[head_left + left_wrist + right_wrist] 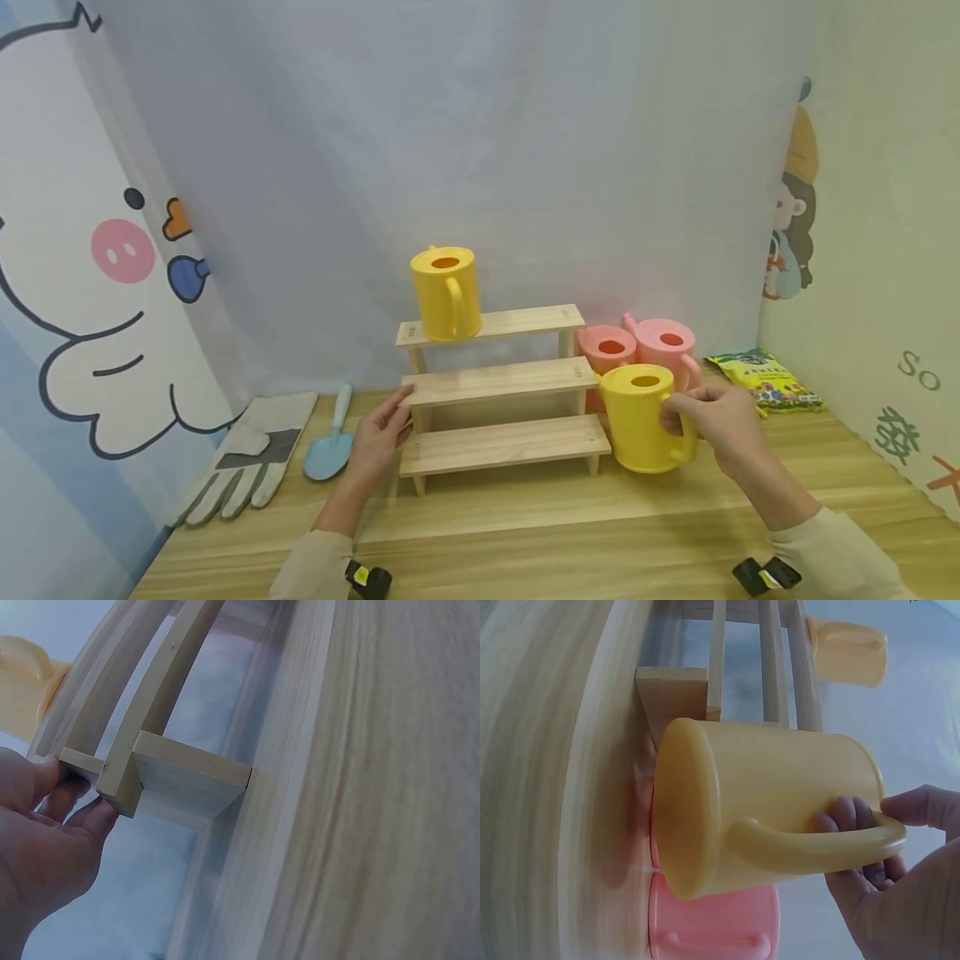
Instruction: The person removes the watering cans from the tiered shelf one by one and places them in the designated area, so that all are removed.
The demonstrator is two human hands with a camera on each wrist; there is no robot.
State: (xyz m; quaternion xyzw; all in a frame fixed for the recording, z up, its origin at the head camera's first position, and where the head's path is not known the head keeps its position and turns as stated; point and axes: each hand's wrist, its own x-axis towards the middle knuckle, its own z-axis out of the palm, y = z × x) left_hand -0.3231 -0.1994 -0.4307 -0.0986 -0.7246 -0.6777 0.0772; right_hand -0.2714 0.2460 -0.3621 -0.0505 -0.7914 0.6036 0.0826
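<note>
My right hand grips the handle of a yellow watering can, fingers curled through it. The can is upright at the right end of a three-step wooden stand, and its base looks slightly off the tabletop. At the stand's left end, my left hand holds the end of the middle step; the left wrist view shows thumb and fingers around that wood. Another yellow watering can stands on the top step, towards the left. Two pink watering cans are behind the held can, partly hidden by it.
A light blue trowel and a pair of grey-and-white work gloves lie left of the stand. A yellow-green printed packet lies at the back right. Pale cloth walls enclose the wood-grain table behind and at both sides.
</note>
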